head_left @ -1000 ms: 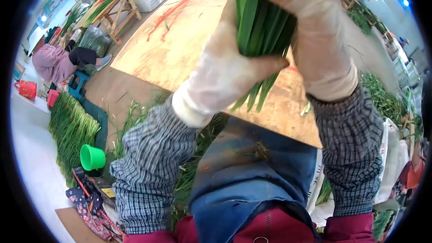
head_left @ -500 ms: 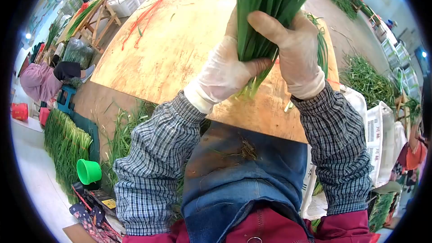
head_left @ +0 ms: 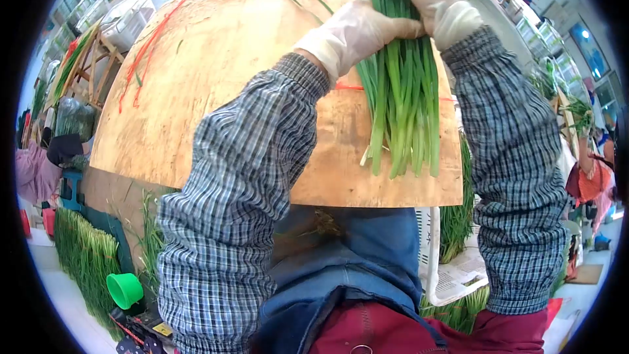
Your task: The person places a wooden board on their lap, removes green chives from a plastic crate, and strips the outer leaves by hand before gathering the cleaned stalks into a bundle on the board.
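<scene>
A bunch of garlic chives (head_left: 406, 105) with long flat green leaves lies over the right part of the wooden table, its paler cut ends toward me. My left hand (head_left: 360, 33), in a whitish thin glove, grips the bunch from the left, thumb across the stalks. From the right, my right hand (head_left: 436, 0), gloved alike, is wrapped around it a little farther up, near the top of the view. A red string (head_left: 350, 87) runs across the tabletop and passes by the bunch; whether it goes under is partly hidden.
The wooden tabletop (head_left: 242, 92) holds loose red strings (head_left: 149, 52) at its left. A white crate (head_left: 452, 288) stands below right, with greens beside it. To the left are a green bucket (head_left: 124, 290), heaped chives (head_left: 85, 249) and a seated person (head_left: 39, 170).
Both hands have moved up and away with the bunch. Its cut ends, mostly hidden before, now spread on the tabletop toward me. The view has shifted.
</scene>
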Motion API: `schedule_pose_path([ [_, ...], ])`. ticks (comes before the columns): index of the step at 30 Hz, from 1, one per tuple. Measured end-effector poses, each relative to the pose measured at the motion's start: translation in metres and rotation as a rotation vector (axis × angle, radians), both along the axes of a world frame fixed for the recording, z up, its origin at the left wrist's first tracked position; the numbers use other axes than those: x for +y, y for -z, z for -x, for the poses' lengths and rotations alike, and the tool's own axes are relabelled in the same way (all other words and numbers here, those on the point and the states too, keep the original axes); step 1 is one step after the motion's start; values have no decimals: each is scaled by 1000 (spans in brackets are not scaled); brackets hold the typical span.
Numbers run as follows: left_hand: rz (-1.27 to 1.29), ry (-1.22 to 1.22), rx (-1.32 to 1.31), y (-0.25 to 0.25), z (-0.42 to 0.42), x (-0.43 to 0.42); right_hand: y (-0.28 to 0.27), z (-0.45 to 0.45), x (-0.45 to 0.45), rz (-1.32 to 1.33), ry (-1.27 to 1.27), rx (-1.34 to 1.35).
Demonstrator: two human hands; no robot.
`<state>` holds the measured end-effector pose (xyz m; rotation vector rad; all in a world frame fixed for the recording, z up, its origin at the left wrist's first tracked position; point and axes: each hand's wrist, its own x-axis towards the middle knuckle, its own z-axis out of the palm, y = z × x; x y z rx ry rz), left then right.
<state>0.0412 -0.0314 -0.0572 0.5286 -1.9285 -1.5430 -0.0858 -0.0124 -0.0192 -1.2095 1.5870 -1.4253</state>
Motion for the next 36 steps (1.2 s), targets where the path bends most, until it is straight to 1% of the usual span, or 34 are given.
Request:
schedule_pose_path([
  [1, -48, 21, -6, 15, 8, -5, 15, 20, -15, -84, -40, -67],
  [2, -86, 25, -22, 19, 12, -6, 21, 24, -19, -194, -35, -149],
  [4, -163, 32, -55, 27, 21, -9, 33, 33, -22, -245, 64, -49],
  [6, -250, 13, -89, 39, 28, -14, 46, 41, -28, -234, 92, 14],
  [7, -296, 15, -64, 43, 32, -16, 56, 49, -36, -225, 90, 50],
  [9, -322, -8, -55, 52, 37, -21, 68, 59, -48, -217, 107, 161],
  [12, -362, -33, -52, 70, 47, -30, 89, 69, -58, -206, 161, 46],
  [15, -399, -15, -45, 81, 50, -34, 113, 76, -65, -214, 191, 58],
  [16, -394, -37, -2, 90, 49, -33, 118, 74, -63, -208, 202, 66],
  [18, -393, -91, 78, 118, 58, -41, 118, 68, -54, -252, 246, 239],
  [19, -286, -119, -9, 128, 59, -47, 117, 65, -49, -276, 266, 315],
  [21, -203, -242, -82, 127, 57, -43, 104, 50, -33, -354, 312, 480],
  [23, -107, -350, -189, 128, 60, -42, 118, 51, -36, -260, 426, 647],
  [24, -8, -416, -256, 130, 62, -41, 125, 52, -38, -210, 482, 731],
  [25, 91, -482, -322, 133, 63, -40, 131, 55, -38, -141, 447, 792],
  [26, 193, -549, -388, 131, 61, -37, 136, 57, -40, 9, 430, 890],
  [28, 221, -599, -421, 130, 57, -35, 142, 61, -40, 314, 391, 1076],
  [31, 344, -659, -443, 135, 56, -33, 133, 57, -32, 461, 0, 1091],
  [32, 344, -619, -461, 135, 55, -33, 132, 56, -31, 496, -139, 1102],
  [33, 345, -580, -478, 134, 53, -34, 134, 54, -28, 383, -239, 1169],
  [34, 346, -539, -495, 133, 51, -35, 141, 57, -30, 273, -359, 1129],
  [36, 536, -589, -498, 130, 40, -32, 150, 57, -26, 45, -384, 1132],
])
